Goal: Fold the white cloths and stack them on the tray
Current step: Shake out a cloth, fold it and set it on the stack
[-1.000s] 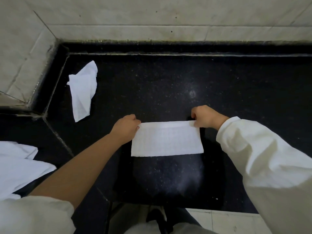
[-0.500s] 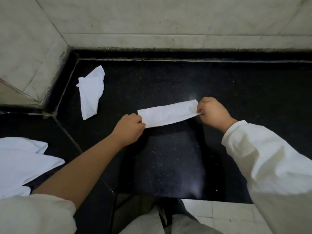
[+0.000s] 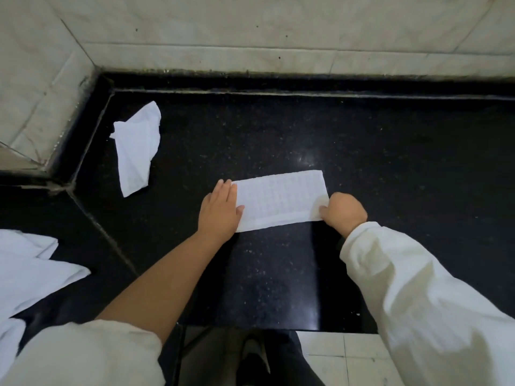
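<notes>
A folded white cloth (image 3: pixel 281 200) lies flat as a long rectangle on the black stone counter (image 3: pixel 390 151). My left hand (image 3: pixel 220 211) rests flat on its left end, fingers stretched out and holding nothing. At the cloth's near right corner, my right hand (image 3: pixel 344 211) is curled, thumb pressed on the fabric and gripping that corner. A crumpled white cloth (image 3: pixel 136 147) lies at the back left of the counter. No tray is in view.
A loose pile of white cloths (image 3: pixel 30 268) sits on the lower counter section at the far left. Pale tiled walls (image 3: pixel 250 32) close off the back and left. The counter's front edge drops to a tiled floor (image 3: pixel 342 355).
The cloth, held up by its top corners before, has been folded over and laid flat on the counter farther from me. My left hand has let go and flattened on it.
</notes>
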Available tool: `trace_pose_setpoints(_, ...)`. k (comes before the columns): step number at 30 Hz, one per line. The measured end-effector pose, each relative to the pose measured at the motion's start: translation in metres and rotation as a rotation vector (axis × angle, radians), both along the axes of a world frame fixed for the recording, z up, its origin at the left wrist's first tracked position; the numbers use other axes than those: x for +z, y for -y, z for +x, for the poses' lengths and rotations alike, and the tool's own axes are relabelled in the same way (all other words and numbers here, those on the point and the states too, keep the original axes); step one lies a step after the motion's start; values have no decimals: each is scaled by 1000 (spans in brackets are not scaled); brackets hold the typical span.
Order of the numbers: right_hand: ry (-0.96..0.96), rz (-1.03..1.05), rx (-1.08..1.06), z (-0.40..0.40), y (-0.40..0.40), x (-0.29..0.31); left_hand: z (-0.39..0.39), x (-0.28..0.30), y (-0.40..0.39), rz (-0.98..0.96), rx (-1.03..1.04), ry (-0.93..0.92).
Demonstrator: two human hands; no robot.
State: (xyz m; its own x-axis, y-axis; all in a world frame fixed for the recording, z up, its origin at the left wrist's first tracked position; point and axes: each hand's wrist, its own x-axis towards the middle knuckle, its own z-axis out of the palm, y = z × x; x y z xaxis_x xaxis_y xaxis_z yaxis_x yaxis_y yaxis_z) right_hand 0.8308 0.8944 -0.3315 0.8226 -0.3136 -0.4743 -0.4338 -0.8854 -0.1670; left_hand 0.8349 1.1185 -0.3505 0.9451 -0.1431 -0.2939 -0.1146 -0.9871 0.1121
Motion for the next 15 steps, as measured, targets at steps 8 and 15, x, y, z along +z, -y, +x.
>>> trace_pose_setpoints(8, 12, 81, -108, 5, -2, -1, -2, -12, 0, 56, -12, -85)
trace_pose_setpoints(15, 35, 95, -126, 2, -2, 0, -2, -10, 0, 69, -25, -76)
